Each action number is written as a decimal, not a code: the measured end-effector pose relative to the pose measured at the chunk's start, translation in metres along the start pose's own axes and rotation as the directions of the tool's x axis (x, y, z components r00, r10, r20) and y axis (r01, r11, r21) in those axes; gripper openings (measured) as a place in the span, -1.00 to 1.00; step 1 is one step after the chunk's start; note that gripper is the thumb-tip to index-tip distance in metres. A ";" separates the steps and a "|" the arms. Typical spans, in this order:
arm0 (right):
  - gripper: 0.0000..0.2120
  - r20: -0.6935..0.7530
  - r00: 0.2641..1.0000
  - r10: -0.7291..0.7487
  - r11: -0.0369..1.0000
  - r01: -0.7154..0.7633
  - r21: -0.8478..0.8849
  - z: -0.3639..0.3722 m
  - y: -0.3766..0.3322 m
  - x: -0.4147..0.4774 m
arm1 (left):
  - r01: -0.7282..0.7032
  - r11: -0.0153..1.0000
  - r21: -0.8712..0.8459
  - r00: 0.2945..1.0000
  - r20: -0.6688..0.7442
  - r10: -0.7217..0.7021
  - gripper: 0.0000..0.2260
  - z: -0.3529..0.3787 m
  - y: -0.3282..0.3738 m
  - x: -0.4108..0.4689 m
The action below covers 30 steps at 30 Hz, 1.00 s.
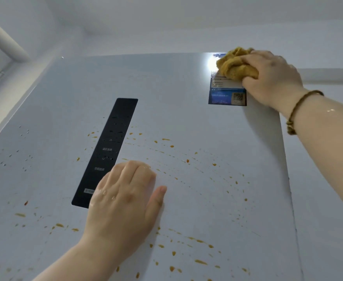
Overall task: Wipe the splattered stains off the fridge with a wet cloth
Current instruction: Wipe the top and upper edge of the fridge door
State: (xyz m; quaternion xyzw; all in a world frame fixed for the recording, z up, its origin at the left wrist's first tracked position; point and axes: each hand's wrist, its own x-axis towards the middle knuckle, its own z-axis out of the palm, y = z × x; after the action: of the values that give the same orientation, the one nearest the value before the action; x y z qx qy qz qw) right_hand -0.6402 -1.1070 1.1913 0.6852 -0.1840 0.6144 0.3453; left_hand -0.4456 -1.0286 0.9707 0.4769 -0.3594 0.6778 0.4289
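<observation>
Yellow cloth (236, 64) under raised right hand (272, 78)

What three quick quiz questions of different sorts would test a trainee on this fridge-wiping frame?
1. True or false: the right hand presses the cloth on the blue sticker.
2. Where does the left hand rest? A) on the cloth B) flat on the fridge door C) on the window
3. Fill in: orange stains lie mostly ___ the cloth.

Key: 1 true; 2 B; 3 below
</observation>
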 end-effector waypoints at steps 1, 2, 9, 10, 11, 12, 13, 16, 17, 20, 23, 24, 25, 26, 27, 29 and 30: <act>-0.55 -0.011 1.000 0.024 1.000 -0.025 -0.014 0.002 -0.004 0.000 | 0.000 1.000 -0.008 1.000 -0.003 0.000 -0.81 0.001 -0.001 -0.002; -0.55 -0.011 1.000 0.019 0.999 -0.020 -0.033 0.004 -0.008 -0.005 | 0.000 1.000 -0.018 1.000 -0.003 0.000 -0.79 0.003 -0.001 -0.004; -0.48 -0.052 0.927 -0.371 0.928 0.371 -0.010 0.015 -0.021 -0.097 | 0.034 0.999 -0.018 0.999 0.032 -0.033 -0.62 0.002 0.003 -0.014; -0.50 -0.042 0.911 -0.410 0.912 0.409 -0.025 0.015 -0.017 -0.103 | 0.034 0.999 -0.018 0.999 0.027 -0.033 -0.64 0.003 0.003 -0.014; -0.51 -0.030 0.896 -0.443 0.896 0.442 -0.044 0.014 -0.011 -0.105 | 0.030 0.999 -0.021 0.999 0.026 -0.030 -0.65 0.003 0.003 -0.015; -0.51 -0.014 0.888 -0.459 0.887 0.458 -0.055 0.013 -0.005 -0.102 | 0.030 0.999 -0.031 0.999 0.024 -0.029 -0.65 0.003 0.002 -0.015; -0.50 -0.012 0.897 -0.443 0.896 0.441 -0.055 0.009 0.000 -0.095 | 0.032 0.999 -0.040 0.999 0.022 -0.031 -0.66 0.003 0.002 -0.015; -0.42 -0.008 0.991 -0.134 0.990 0.134 0.041 -0.001 0.006 -0.067 | 0.040 0.998 -0.041 0.999 0.031 -0.039 -0.67 0.002 0.001 -0.013; -0.39 -0.003 1.000 -0.027 0.996 0.027 0.086 -0.001 0.006 -0.063 | 0.044 0.998 -0.044 0.998 0.039 -0.042 -0.67 0.002 0.001 -0.013; -0.39 -0.021 0.999 0.047 0.992 -0.044 0.117 0.001 -0.007 -0.077 | 0.053 0.996 -0.065 0.997 0.061 -0.049 -0.62 0.003 0.000 -0.012; -0.48 -0.064 0.994 -0.085 0.992 0.090 0.084 0.010 -0.012 -0.121 | 0.066 0.993 -0.101 0.994 0.096 -0.056 -0.50 0.003 -0.001 -0.014; -0.50 -0.081 0.985 -0.153 0.986 0.158 0.060 0.013 -0.013 -0.138 | 0.071 0.991 -0.111 0.993 0.105 -0.059 -0.49 0.003 -0.001 -0.015; -0.52 -0.077 0.974 -0.211 0.976 0.214 0.035 0.014 -0.012 -0.153 | 0.073 0.990 -0.120 0.992 0.115 -0.059 -0.49 0.002 0.000 -0.014; -0.55 -0.061 0.963 -0.262 0.965 0.263 0.020 0.014 -0.011 -0.164 | 0.072 0.990 -0.123 0.991 0.122 -0.057 -0.50 0.001 0.000 -0.013; -0.57 -0.041 0.950 -0.310 0.950 0.311 0.017 0.013 -0.008 -0.169 | 0.071 0.990 -0.125 0.990 0.126 -0.055 -0.53 -0.001 0.000 -0.013; -0.58 -0.006 0.926 -0.378 0.926 0.378 -0.011 0.009 -0.002 -0.162 | 0.064 0.990 -0.125 0.990 0.135 -0.047 -0.57 -0.003 -0.002 -0.012; -0.57 -0.001 0.923 -0.385 0.922 0.385 -0.037 0.007 0.001 -0.153 | 0.060 0.990 -0.126 0.989 0.140 -0.042 -0.57 -0.003 -0.002 -0.012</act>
State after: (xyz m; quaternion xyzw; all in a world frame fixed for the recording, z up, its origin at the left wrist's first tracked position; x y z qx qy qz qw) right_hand -0.6630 -1.1384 1.0431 0.6991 -0.0555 0.5340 0.4722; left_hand -0.4425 -1.0277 0.9583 0.5024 -0.4192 0.6073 0.4506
